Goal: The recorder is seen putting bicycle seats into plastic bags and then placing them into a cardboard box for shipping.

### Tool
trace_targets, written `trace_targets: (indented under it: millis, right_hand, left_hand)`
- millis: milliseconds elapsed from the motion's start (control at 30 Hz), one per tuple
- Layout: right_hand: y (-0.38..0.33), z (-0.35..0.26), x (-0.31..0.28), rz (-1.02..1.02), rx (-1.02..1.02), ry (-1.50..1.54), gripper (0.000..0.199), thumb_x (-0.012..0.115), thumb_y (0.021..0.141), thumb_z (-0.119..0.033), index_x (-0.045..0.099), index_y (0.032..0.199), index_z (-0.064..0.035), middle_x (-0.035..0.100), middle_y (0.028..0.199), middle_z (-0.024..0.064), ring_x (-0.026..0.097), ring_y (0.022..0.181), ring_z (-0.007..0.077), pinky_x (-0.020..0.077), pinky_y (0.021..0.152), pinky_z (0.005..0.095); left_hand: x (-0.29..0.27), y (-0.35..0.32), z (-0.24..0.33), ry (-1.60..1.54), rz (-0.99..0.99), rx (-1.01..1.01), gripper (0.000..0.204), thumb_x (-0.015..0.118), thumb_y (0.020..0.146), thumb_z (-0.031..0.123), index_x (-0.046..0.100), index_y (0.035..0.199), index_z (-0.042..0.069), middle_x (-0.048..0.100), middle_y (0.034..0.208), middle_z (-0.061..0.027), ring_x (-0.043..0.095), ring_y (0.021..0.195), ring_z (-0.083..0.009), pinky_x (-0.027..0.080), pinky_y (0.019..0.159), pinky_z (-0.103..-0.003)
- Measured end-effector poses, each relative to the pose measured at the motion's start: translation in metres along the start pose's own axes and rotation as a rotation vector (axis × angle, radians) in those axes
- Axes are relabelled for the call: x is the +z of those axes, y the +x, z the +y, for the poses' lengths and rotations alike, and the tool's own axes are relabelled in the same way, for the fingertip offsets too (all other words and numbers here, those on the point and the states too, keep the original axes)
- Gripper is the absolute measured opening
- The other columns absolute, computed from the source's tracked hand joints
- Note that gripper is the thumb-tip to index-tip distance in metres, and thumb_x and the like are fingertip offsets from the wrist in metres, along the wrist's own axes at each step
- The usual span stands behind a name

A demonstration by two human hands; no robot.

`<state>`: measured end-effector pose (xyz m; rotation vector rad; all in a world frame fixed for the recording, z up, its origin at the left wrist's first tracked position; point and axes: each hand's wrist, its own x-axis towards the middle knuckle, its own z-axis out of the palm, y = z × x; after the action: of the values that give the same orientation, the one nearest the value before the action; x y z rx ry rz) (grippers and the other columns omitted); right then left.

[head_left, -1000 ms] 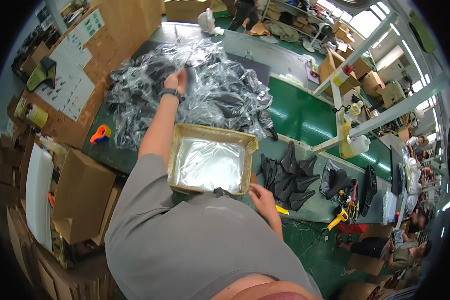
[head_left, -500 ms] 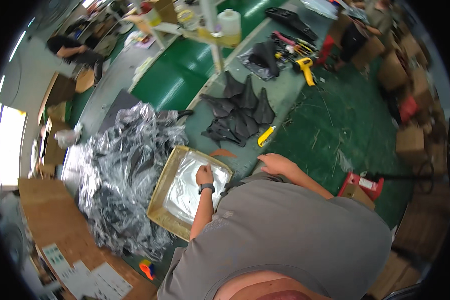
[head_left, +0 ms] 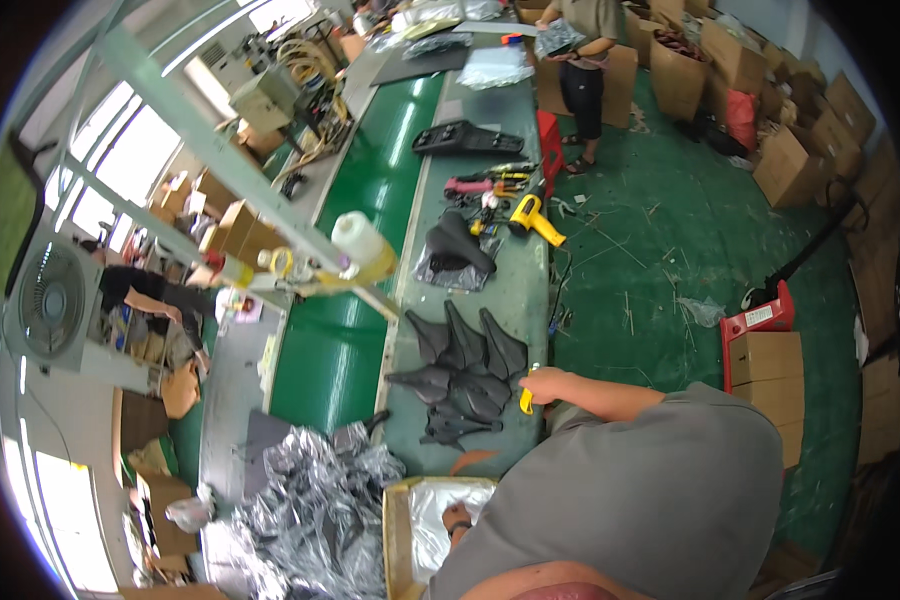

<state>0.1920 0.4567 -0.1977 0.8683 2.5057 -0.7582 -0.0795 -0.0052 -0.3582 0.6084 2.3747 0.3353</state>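
My right hand (head_left: 543, 384) is closed on a yellow utility knife (head_left: 527, 402) at the right edge of the workbench. Part of the knife's handle shows below the fingers. My left hand (head_left: 457, 518) rests in a shallow cardboard box (head_left: 398, 535) on a stack of clear plastic bags (head_left: 429, 525). Its fingers are curled; whether they pinch a bag is too small to tell. Just beyond the box lie several black bicycle saddles (head_left: 463, 385) in a cluster. A brown curved scrap (head_left: 473, 461) sits between them and the box.
Left of the box is a heap of plastic-wrapped dark items (head_left: 320, 510). Farther up the bench are a bagged saddle (head_left: 458, 245), a yellow heat gun (head_left: 538, 220), pliers (head_left: 510, 180) and a long black part (head_left: 467, 138). Another person (head_left: 582, 70) stands at the far right side.
My right hand has gone from the bench edge onto the utility knife. My left hand stays in the box. The head view has swung toward the far end of the bench.
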Motion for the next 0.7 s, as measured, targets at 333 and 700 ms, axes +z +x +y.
trace_targets:
  millis: [333, 700]
  right_hand:
    - [0.115, 0.031, 0.024, 0.363, -0.048, -0.258, 0.063, 0.066, 0.095, -0.023, 0.050, 0.156, -0.0158, 0.036, 0.170, 0.0254, 0.041, 0.153, 0.0436, 0.0471, 0.109, 0.0653]
    - [0.094, 0.106, -0.024, 0.532, 0.050, 0.353, 0.041, 0.059, 0.099, -0.014, 0.066, 0.138, -0.0037, 0.068, 0.138, 0.0249, 0.069, 0.121, 0.0445, 0.0587, 0.097, 0.0514]
  left_hand:
    - [-0.058, 0.102, 0.200, -0.136, -0.126, 0.312, 0.027, 0.073, 0.101, 0.030, 0.075, 0.099, 0.002, 0.075, 0.087, -0.0102, 0.069, 0.071, -0.0247, 0.060, 0.067, -0.042]
    - [-0.084, 0.103, 0.202, -0.224, -0.182, 0.178, 0.027, 0.073, 0.101, 0.029, 0.074, 0.099, 0.002, 0.074, 0.084, -0.0094, 0.068, 0.071, -0.0243, 0.058, 0.064, -0.041]
